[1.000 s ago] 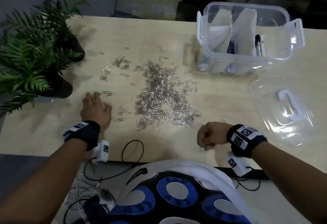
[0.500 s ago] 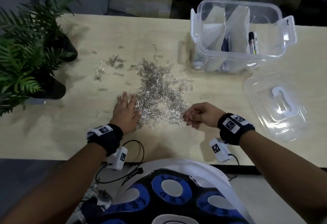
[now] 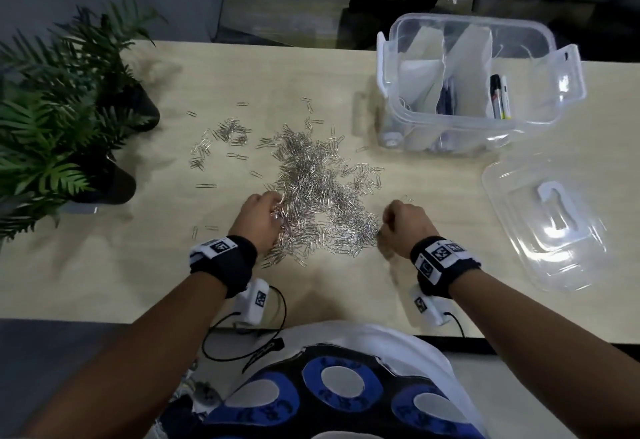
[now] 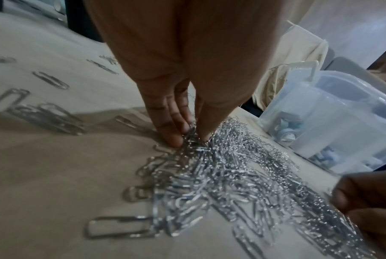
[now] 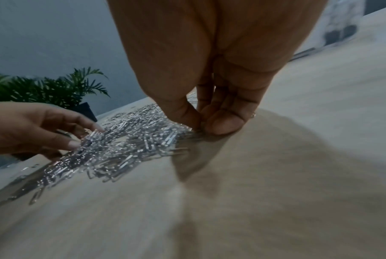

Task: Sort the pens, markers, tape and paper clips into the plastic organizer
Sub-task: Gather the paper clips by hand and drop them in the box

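Holding pens and markers — clear plastic organizer, divided.

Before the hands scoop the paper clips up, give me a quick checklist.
1. Left hand at pile's left edge, fingers in the paper clips: ok.
2. Right hand at pile's right edge, fingertips pinched: ok.
3. Plastic organizer open, lid off beside it: ok.
4. Free compartment for clips: cannot tell, dividers hide the floor.
5. All clips gathered: not ok, stray clips lie toward the plant.
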